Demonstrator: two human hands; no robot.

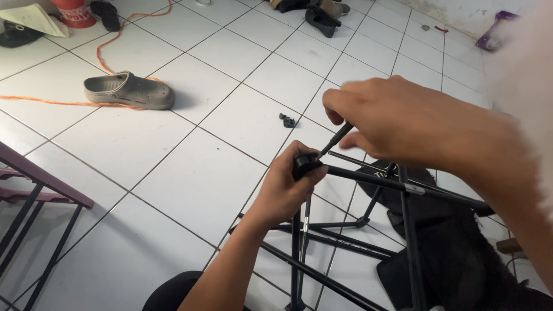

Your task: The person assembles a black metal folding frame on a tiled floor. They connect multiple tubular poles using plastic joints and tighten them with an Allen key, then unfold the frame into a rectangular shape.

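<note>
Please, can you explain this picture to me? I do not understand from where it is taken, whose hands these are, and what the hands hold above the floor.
The picture comes from a camera worn on a person's head, looking down at their own hands. The left hand grips a black plastic joint at the end of a black metal frame made of thin rods. The right hand holds a thin dark tool, perhaps a screwdriver, its tip on that joint. On the white tiled floor lie a grey clog, an orange cord and a small black part.

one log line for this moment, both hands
left hand: grips black end cap of frame rod | right hand: holds thin black tool at cap
</note>
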